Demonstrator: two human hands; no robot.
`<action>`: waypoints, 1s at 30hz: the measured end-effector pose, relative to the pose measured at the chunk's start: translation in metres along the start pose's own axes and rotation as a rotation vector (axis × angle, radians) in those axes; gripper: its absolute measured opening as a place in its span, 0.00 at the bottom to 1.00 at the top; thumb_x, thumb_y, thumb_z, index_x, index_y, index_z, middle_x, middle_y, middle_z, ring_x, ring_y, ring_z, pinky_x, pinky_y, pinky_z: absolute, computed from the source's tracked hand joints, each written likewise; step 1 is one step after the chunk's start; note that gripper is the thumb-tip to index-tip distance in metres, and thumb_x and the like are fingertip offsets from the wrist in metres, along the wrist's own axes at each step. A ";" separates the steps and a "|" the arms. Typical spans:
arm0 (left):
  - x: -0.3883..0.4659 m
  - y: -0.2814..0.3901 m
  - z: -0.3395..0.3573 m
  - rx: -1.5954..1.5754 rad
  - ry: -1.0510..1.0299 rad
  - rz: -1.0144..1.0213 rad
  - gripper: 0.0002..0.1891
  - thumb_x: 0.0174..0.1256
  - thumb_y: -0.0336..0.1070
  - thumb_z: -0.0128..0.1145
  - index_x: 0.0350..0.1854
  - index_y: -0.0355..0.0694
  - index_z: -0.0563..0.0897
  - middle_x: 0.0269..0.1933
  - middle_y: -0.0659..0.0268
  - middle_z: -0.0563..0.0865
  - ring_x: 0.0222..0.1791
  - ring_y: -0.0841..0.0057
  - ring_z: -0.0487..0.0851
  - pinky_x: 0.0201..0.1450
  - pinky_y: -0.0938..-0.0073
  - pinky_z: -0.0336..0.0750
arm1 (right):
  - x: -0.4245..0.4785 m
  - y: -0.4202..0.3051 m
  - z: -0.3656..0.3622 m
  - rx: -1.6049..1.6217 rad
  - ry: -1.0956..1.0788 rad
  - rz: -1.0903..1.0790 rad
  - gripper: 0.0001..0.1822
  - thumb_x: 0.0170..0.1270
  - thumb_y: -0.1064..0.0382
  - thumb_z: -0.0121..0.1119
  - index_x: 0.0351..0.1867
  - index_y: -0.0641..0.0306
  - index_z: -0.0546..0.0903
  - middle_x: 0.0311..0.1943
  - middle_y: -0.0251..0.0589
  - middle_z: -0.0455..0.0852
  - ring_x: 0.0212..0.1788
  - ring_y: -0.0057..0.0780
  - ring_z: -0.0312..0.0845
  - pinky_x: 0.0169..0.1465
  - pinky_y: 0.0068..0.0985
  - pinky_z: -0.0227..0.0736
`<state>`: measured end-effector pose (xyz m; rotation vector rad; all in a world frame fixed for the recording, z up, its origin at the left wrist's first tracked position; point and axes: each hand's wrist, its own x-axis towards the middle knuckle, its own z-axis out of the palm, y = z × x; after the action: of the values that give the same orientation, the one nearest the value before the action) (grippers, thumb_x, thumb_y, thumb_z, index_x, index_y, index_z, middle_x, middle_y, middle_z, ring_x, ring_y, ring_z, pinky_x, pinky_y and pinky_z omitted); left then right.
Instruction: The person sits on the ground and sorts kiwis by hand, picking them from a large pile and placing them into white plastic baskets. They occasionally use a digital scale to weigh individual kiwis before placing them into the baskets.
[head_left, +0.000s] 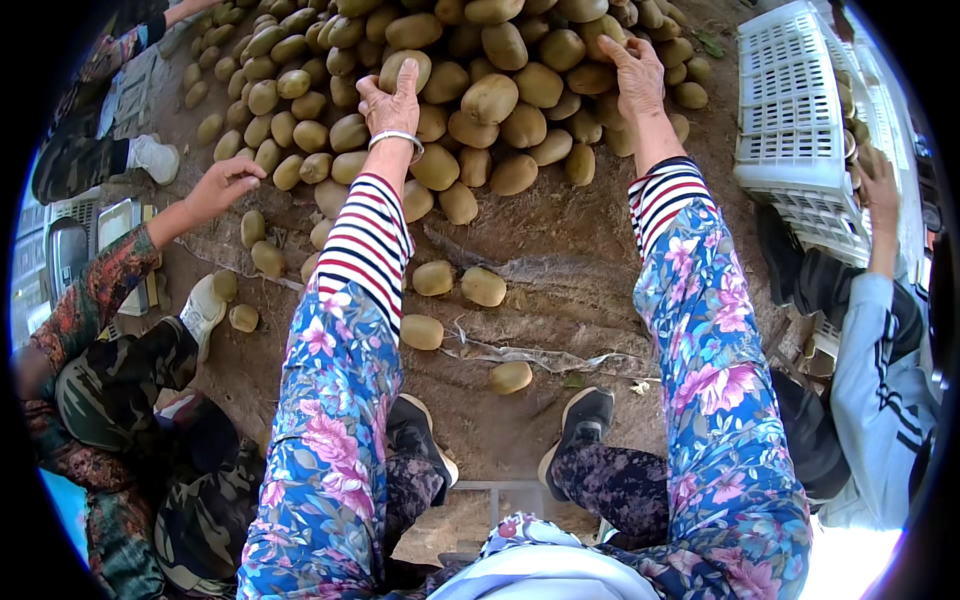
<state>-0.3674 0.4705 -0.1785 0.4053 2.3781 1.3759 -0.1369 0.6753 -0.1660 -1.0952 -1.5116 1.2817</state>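
A large pile of brown kiwifruit (490, 98) lies on the earth floor in front of me. My left hand (392, 109), with a silver bracelet at the wrist, grips a kiwifruit (406, 67) at the near side of the pile. Farther right, my right hand (640, 81) has its thumb and fingers on another kiwifruit (598, 36); part of that fruit is hidden by the fingers. Both arms reach forward in flowered sleeves with striped cuffs. Several loose kiwifruit (483, 287) lie between the pile and my shoes.
White plastic crates (787, 105) stand at the right, where a co-worker's hand (877, 180) touches fruit in one. At the left another person's hand (223, 187) reaches toward the pile near a weighing scale (69, 251). A torn plastic strip (540, 358) lies on the ground.
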 end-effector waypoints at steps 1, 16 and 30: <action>-0.005 0.001 0.000 -0.022 -0.027 -0.022 0.46 0.50 0.73 0.60 0.62 0.40 0.63 0.58 0.40 0.71 0.58 0.48 0.73 0.61 0.57 0.67 | 0.000 0.000 -0.006 0.045 -0.085 0.018 0.33 0.49 0.54 0.75 0.54 0.68 0.76 0.45 0.37 0.81 0.48 0.23 0.74 0.52 0.22 0.68; -0.026 0.017 0.000 -0.305 -0.433 -0.016 0.42 0.61 0.68 0.52 0.69 0.39 0.66 0.65 0.61 0.71 0.63 0.67 0.69 0.70 0.67 0.56 | -0.037 -0.069 -0.007 0.418 -0.525 0.500 0.40 0.64 0.33 0.51 0.70 0.57 0.63 0.67 0.42 0.67 0.68 0.36 0.63 0.70 0.40 0.59; -0.021 0.010 -0.013 -0.225 -0.874 -0.099 0.48 0.58 0.72 0.52 0.76 0.53 0.51 0.69 0.60 0.66 0.53 0.67 0.79 0.59 0.63 0.71 | -0.027 -0.026 0.018 -0.419 -0.593 0.417 0.45 0.52 0.23 0.53 0.66 0.49 0.71 0.61 0.39 0.75 0.62 0.34 0.68 0.54 0.38 0.66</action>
<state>-0.3533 0.4568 -0.1602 0.6485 1.4966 1.0862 -0.1494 0.6421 -0.1443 -1.4298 -2.1390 1.7284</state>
